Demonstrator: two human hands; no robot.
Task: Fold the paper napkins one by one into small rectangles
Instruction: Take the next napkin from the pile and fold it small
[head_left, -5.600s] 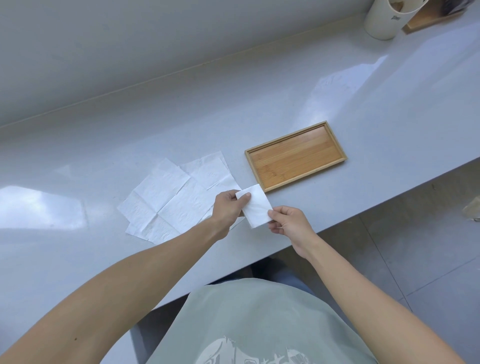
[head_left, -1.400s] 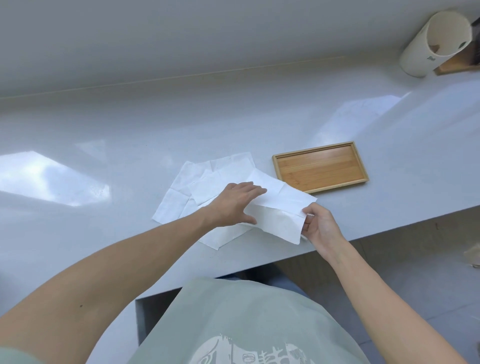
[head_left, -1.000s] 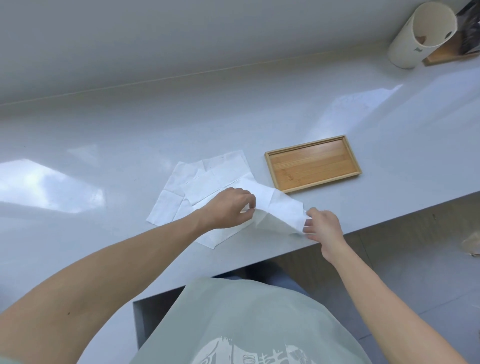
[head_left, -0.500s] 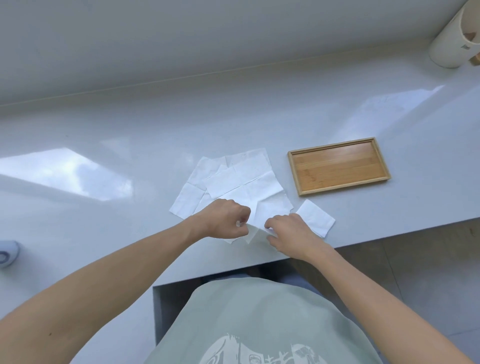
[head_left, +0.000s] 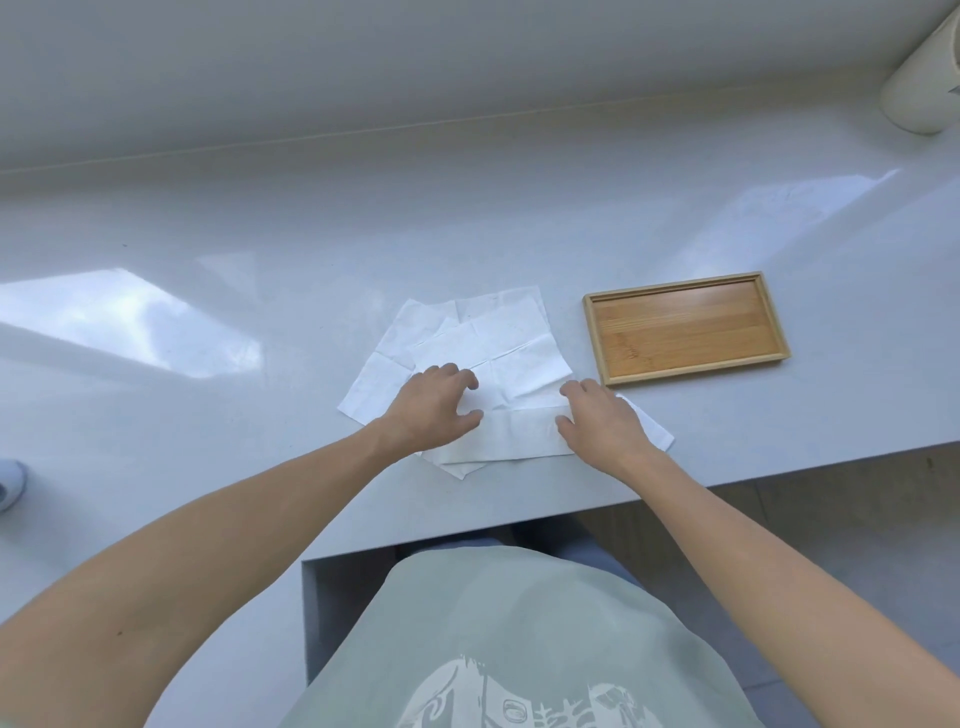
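A loose pile of unfolded white paper napkins (head_left: 483, 343) lies on the grey counter. On its near part lies a napkin (head_left: 519, 434) folded over into a wide strip. My left hand (head_left: 434, 402) presses flat on the strip's left end, fingers spread. My right hand (head_left: 597, 421) presses its right end the same way. A small folded napkin rectangle (head_left: 652, 428) lies on the counter just right of my right hand, partly hidden by it.
An empty wooden tray (head_left: 685, 327) sits right of the pile. A white cylindrical container (head_left: 919, 98) stands at the far right corner by the wall. The counter's front edge (head_left: 779, 480) runs just below my hands. A small white object (head_left: 10, 483) lies at the left edge.
The folded small napkin was set down right of the pile. Both hands took another napkin, folded it over, and now press it flat with spread fingers instead of pinching it.
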